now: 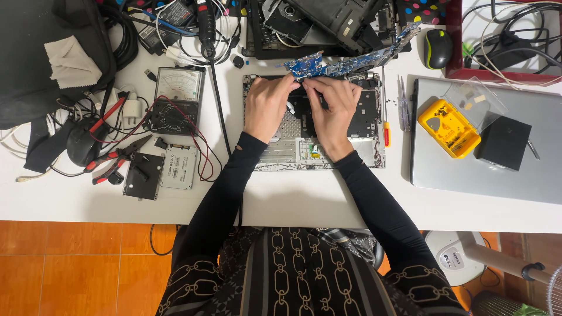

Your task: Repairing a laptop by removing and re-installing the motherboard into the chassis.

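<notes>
The opened laptop base (pixel 314 126) lies at the middle of the white table (pixel 293 199), close to the body for reach. The left hand (pixel 266 105) and right hand (pixel 332 108) meet at its far edge, fingertips pinching the tilted blue circuit board (pixel 345 65), probably to steady it.

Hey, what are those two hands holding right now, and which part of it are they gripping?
Both the left hand and right hand rest their fingertips at the near edge of the blue circuit board, over the opened laptop base. Whether they actually grip it cannot be told.

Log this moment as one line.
left hand: on open laptop base | right hand: beside it, same base | blue circuit board: above hands
</notes>
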